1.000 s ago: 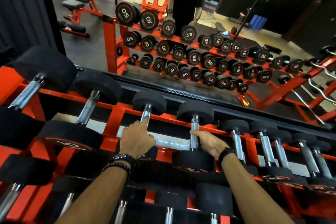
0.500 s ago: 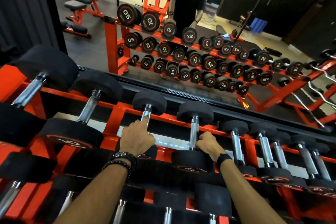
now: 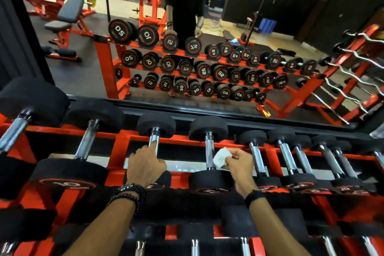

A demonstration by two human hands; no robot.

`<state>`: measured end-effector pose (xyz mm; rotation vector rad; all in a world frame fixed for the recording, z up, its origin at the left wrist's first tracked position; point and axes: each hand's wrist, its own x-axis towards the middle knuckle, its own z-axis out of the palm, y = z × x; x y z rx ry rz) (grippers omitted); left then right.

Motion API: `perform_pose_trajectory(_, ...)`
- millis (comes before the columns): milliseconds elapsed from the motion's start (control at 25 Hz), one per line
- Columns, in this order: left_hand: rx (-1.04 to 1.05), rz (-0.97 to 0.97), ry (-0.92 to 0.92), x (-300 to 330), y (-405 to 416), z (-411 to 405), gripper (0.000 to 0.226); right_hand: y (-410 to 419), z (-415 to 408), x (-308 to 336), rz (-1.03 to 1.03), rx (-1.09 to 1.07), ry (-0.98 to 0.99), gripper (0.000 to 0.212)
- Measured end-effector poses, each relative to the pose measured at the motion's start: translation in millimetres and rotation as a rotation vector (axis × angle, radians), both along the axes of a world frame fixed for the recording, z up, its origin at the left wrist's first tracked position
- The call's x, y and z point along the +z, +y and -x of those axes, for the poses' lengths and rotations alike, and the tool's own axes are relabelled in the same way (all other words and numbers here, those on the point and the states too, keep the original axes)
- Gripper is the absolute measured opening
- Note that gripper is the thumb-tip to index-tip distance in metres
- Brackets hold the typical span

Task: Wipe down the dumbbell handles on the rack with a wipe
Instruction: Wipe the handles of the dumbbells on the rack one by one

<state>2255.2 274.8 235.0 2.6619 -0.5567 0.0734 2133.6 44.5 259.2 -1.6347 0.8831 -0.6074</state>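
A red rack carries a row of black dumbbells with chrome handles. My left hand rests on the third dumbbell's handle, forefinger stretched up along the chrome. My right hand pinches a crumpled white wipe just to the right of the fourth dumbbell's handle, the wipe close against the lower part of that handle. Both wrists wear dark bands.
Bigger dumbbells lie to the left and smaller ones to the right on the same tier. A lower tier sits beneath my arms. A wall mirror behind the rack reflects the rack, benches and a person.
My right hand has come off the fourth handle and shifted a little right, so the white wipe now shows between its fingers. My left hand has stayed on the third handle.
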Motion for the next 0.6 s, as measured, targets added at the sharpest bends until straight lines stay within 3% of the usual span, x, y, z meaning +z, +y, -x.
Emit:
perform_pose_trajectory(200, -0.048, 0.053, -0.127, -3, 1, 1, 0.055, 19, 22, -12, 0.032, -0.066, -0.165, 0.039)
perform_pose_trajectory(360, -0.281, 0.161, -0.352, -9, 9, 9, 0.039, 21, 23, -12, 0.063, -0.056, -0.153, 0.041)
perform_pose_trajectory(600, -0.285, 0.064, -0.268, -3, 10, 10, 0.031, 25, 27, -1, -0.011, -0.041, -0.154, 0.042)
